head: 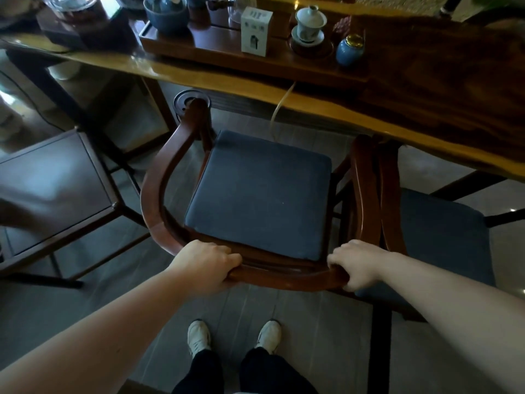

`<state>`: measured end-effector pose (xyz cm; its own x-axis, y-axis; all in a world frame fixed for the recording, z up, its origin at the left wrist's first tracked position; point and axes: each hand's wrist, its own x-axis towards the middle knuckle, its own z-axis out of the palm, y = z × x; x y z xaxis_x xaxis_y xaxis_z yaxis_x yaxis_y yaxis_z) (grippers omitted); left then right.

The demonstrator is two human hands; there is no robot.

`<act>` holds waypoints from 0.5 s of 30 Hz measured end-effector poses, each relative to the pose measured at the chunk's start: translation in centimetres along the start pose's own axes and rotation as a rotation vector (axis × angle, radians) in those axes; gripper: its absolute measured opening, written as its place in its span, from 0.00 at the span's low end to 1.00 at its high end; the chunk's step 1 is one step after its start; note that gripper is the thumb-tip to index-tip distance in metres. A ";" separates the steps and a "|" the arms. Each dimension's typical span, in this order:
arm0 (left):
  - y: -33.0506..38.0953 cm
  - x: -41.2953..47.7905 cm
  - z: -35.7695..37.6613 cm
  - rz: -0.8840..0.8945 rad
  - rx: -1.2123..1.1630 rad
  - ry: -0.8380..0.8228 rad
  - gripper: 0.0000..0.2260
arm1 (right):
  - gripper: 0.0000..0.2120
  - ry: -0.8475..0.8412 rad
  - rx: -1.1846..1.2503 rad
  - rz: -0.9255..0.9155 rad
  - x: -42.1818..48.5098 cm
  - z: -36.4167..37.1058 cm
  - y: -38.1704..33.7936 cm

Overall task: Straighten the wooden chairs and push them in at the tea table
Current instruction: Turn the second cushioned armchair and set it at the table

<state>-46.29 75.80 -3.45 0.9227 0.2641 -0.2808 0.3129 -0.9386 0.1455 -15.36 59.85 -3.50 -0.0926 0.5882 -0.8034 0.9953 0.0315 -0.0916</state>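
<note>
A wooden armchair (159,183) with a curved reddish-brown back rail and a dark blue seat cushion stands right in front of me, facing the tea table (426,109). My left hand (207,263) grips the back rail on the left. My right hand (355,263) grips the same rail on the right. The chair's front armrest ends reach the table's edge. A second wooden chair (443,243) with a blue cushion stands close on the right, its arm touching the first chair's arm.
A dark square wooden stool (56,177) stands to the left. On the table sit a wooden tea tray (181,46), a white box (255,31), a lidded white cup (309,24) and a blue jar (349,49). My feet are on the tiled floor behind the chair.
</note>
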 end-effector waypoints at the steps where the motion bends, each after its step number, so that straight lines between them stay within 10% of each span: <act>1: 0.0 0.0 -0.2 -0.002 -0.001 -0.026 0.18 | 0.24 -0.030 0.004 -0.009 -0.2 -0.4 -0.2; 9: 0.2 -1.9 -3.8 -0.131 -0.158 0.009 0.35 | 0.34 0.157 0.143 -0.062 -1.0 -3.1 -4.0; 15: -2.0 -4.6 -6.5 -0.144 0.114 0.120 0.24 | 0.29 0.462 0.110 -0.079 1.2 -7.9 -7.7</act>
<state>-49.73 77.93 3.71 0.8925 0.4156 -0.1752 0.4224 -0.9064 0.0015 -22.93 66.70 0.88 -0.1206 0.8855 -0.4486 0.9745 0.0196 -0.2234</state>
